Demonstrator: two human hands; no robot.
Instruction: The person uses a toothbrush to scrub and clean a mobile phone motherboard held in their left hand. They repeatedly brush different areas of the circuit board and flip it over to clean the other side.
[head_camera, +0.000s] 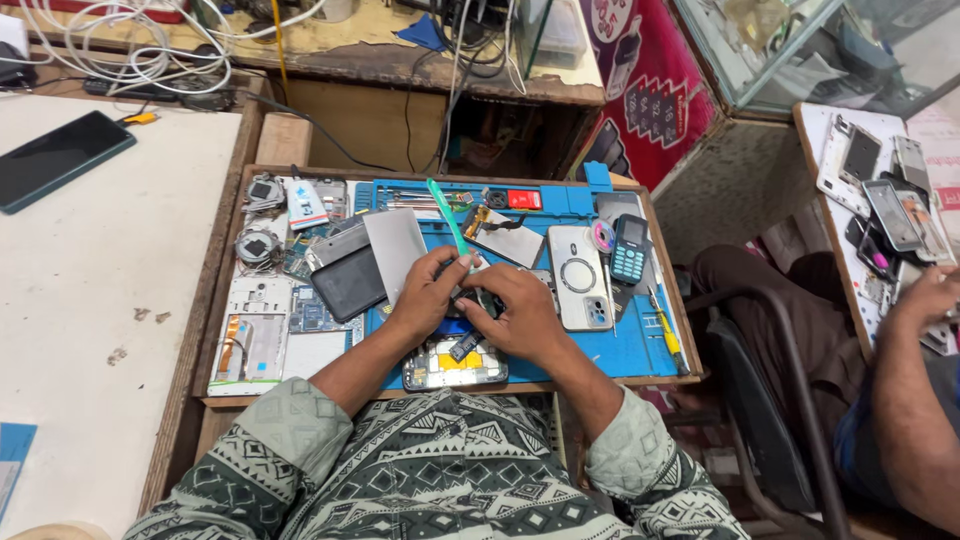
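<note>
Head cam looks straight down at a wooden tray lined with a blue repair mat (620, 350), and both hands meet in the middle of it. The left hand (425, 295) and the right hand (520, 315) are curled in around one small dark part (478, 300), fingers closed on it from either side; what the part actually is, I can't tell, it's mostly hidden. One green pry tool (447, 215) sticks up and away from the left fingers, though whether they actually pinch it is hard to say. Just below the grip, toward the person, lies one opened phone (455, 365) with a yellow patch showing inside. To the right of the grip there's one white phone back (575, 275), then one small keypad phone (630, 250) beyond it. To the left sit two flat grey panels (395, 245), and one dark one (348, 282) beside them. Further left, two round coil parts (257, 245). Well off to the right, another person's hand (925, 295) rests by a pile of phones on a separate table.
</note>
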